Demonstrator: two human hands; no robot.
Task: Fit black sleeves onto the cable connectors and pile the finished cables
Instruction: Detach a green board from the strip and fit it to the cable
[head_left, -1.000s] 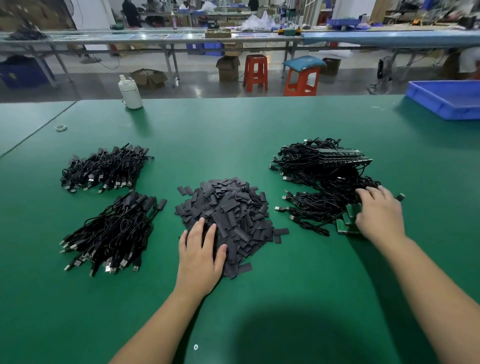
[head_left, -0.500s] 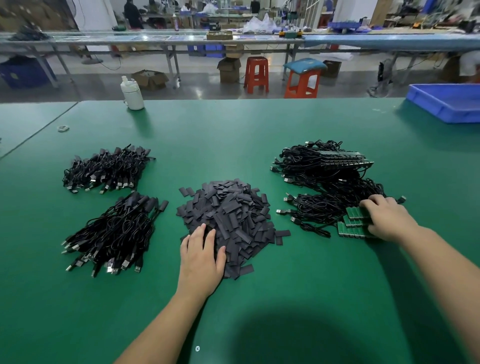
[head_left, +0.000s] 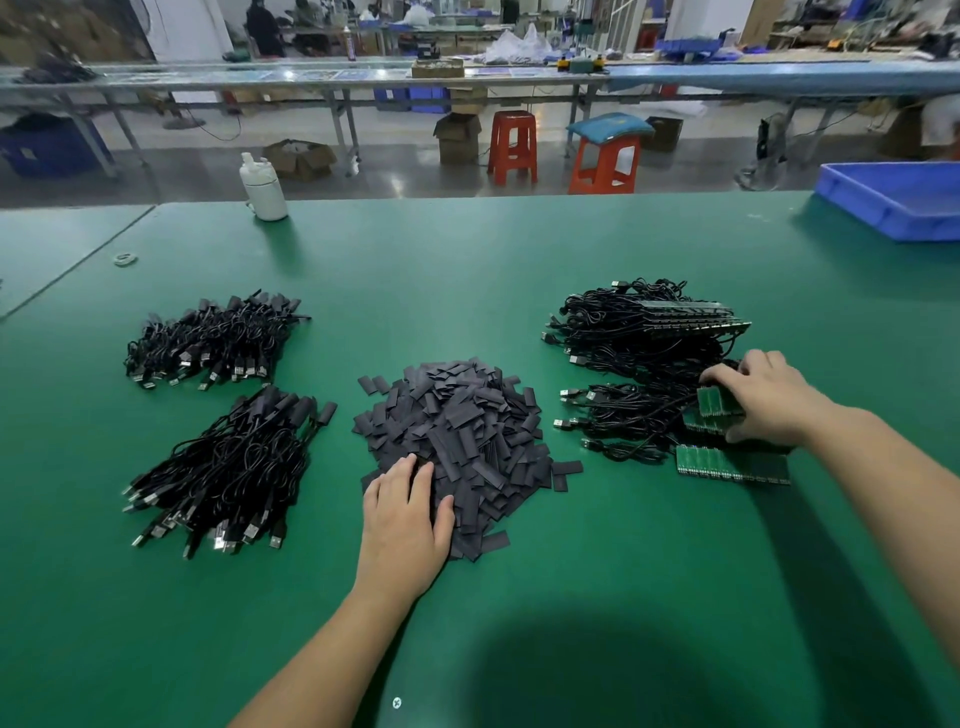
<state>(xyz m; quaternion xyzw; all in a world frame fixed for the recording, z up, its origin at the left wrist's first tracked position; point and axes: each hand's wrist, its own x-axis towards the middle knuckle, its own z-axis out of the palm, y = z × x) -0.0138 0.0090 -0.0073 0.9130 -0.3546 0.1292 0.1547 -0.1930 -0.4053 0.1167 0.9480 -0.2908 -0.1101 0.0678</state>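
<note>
Now right hand (head_left: 769, 397) had curled round small green boards (head_left: 719, 401) at cable ends, right of sleeve pile (head_left: 457, 441); a second ago it lay flat on those cables. Looked like next cable being picked. Left hand (head_left: 402, 514) stayed flat, fingers straight, pressing near edge of sleeve pile, holding nothing. Unsleeved cables (head_left: 634, 374) right of sleeve pile. Two finished piles (head_left: 228, 467) left of it, all on green bench (head_left: 467, 260). No writing could be read.
</note>
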